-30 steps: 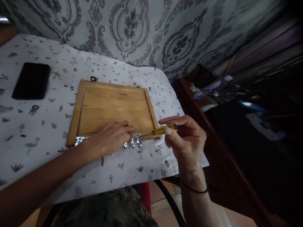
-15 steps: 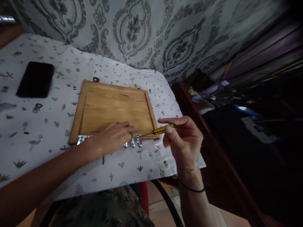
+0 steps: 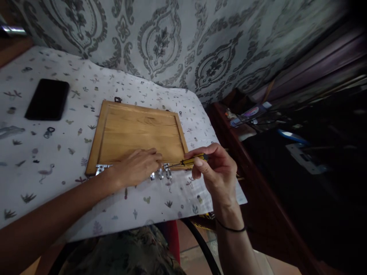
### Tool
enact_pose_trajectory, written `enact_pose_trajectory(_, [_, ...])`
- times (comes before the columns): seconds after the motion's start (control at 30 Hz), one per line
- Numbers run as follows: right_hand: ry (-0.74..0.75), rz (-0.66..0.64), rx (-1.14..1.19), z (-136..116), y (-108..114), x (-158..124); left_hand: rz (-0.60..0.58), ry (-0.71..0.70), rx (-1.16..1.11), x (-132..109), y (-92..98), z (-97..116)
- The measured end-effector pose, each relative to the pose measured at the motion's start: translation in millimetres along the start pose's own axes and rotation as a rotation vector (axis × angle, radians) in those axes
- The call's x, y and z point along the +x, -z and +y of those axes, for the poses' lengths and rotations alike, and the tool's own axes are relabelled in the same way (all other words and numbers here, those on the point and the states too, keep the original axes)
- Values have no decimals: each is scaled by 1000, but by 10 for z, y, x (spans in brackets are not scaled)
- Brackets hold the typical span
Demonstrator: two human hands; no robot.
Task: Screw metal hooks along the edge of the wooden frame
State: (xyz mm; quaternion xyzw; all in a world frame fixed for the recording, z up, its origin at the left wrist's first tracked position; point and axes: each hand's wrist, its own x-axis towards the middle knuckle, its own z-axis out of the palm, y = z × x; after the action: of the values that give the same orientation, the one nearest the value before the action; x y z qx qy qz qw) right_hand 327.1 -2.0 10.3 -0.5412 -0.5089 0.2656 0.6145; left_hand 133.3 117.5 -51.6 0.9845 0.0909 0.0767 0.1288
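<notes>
A shallow wooden frame with a recessed panel (image 3: 140, 131) lies flat on the cloth. Along its near edge runs a silvery metal ring-binder mechanism (image 3: 102, 168), with several small rings standing out past the edge. My left hand (image 3: 137, 166) presses over the middle of this strip, fingers bent together on it, hiding part of it. Between the thumb and fingers of my right hand (image 3: 219, 172) is a screwdriver (image 3: 195, 159) with a yellow and black handle. Its thin shaft points left, and its tip is at the strip's right end; a screw there is too small to make out.
A black phone-like slab (image 3: 48, 99) lies at the left on the patterned white tablecloth (image 3: 69, 149). On the right, a dark red wooden piece of furniture (image 3: 258, 179) carries a clear bottle (image 3: 250, 114) and a blue-handled item (image 3: 292, 136). A patterned curtain (image 3: 160, 42) hangs behind.
My right hand and the screwdriver have shifted slightly left, and the handle looks turned. My left hand stays on the metal strip. The whole view has tilted a little.
</notes>
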Motion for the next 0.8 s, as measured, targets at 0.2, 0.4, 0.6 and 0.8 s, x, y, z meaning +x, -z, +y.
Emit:
enact_pose_trajectory(0.2, [-10,-142,-123,-37,80,15,-34,8,-7,10,28,7])
enact_pose_trajectory(0.4, [80,88,-185,64,-59,-31,-32,6,24,11,5,3])
enact_pose_trajectory(0.6, [117,213,-275,51,-107,-120,-28,5,-6,-13,-26,-23])
enact_pose_trajectory(0.8, [119,273,-283,45,-139,-83,-2,13,-14,-25,-70,-34])
